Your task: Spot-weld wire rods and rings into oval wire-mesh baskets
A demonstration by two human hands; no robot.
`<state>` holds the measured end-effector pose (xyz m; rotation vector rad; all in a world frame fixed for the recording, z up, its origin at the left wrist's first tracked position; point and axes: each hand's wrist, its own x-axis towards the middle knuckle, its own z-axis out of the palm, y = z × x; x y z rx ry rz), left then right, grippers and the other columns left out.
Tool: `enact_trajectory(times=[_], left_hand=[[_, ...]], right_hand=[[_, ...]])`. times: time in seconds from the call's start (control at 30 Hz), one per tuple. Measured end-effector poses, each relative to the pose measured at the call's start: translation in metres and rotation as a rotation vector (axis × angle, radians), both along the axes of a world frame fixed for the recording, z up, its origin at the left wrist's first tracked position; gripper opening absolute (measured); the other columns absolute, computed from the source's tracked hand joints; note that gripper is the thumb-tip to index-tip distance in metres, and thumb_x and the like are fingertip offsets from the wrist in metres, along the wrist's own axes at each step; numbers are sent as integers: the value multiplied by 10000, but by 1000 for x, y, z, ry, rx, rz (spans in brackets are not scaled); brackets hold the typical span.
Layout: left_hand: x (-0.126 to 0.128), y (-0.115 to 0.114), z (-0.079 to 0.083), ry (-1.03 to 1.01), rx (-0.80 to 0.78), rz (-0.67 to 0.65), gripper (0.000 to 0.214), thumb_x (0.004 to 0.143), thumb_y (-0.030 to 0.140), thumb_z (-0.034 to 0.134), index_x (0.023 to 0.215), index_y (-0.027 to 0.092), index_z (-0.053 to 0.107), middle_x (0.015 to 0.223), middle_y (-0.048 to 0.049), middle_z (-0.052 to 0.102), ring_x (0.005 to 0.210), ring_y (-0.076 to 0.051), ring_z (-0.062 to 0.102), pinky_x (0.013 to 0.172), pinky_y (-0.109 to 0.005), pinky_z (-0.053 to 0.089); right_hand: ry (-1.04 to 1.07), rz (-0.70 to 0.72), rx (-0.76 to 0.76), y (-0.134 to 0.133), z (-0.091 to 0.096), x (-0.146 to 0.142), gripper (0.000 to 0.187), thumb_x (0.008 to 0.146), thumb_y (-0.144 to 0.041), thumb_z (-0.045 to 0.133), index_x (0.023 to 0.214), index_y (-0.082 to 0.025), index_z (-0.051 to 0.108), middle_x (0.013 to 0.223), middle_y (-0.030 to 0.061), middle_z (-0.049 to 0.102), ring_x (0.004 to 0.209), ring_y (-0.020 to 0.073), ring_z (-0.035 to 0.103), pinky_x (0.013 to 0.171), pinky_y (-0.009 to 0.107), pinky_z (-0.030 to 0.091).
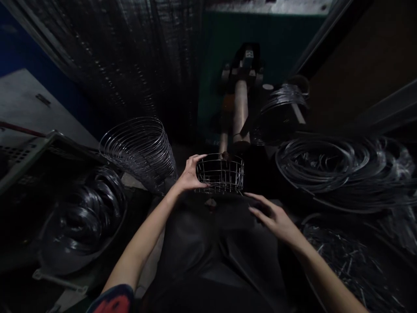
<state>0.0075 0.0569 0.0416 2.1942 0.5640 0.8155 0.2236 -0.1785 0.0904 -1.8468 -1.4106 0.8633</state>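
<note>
A round wire basket sits at the middle of the view, just beyond the dark apron over my lap. Gripping its left side is my left hand, thumb near the lower edge and fingers over the upper rim. My right hand is just right of and below the basket, thumb and fingers apart; whether it touches a thin wire near the fingertips I cannot make out. Behind the basket, two metal rods of a green machine reach toward it, the thicker one being a pale cylinder.
A tall stack of wire rings stands left of the basket. Wire coils fill a container at the left, and more coils lie at the right. Loose wire pieces lie in a bin at lower right. A wire reel hangs beside the machine.
</note>
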Motion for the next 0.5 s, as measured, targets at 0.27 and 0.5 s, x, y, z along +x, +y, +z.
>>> enact_trajectory(times=[0.27, 0.5], left_hand=[[10, -40, 28, 256, 196, -50, 818, 545, 324, 836, 1271, 247, 467, 1349, -141, 301, 1279, -375, 312, 1057, -549, 348], [26, -44, 30, 314, 191, -60, 751, 536, 343, 823, 1206, 182, 522, 1325, -176, 333, 1263, -405, 333, 1042, -562, 349]], right_hand=[[145, 52, -188, 75, 29, -33, 294, 828, -383, 598, 961, -157, 730, 803, 42, 730, 648, 155, 646, 597, 256, 489], [-695, 307, -90, 67, 19, -44, 341, 906, -285, 537, 1220, -190, 630, 1092, 91, 712, 908, 251, 689, 696, 309, 503]])
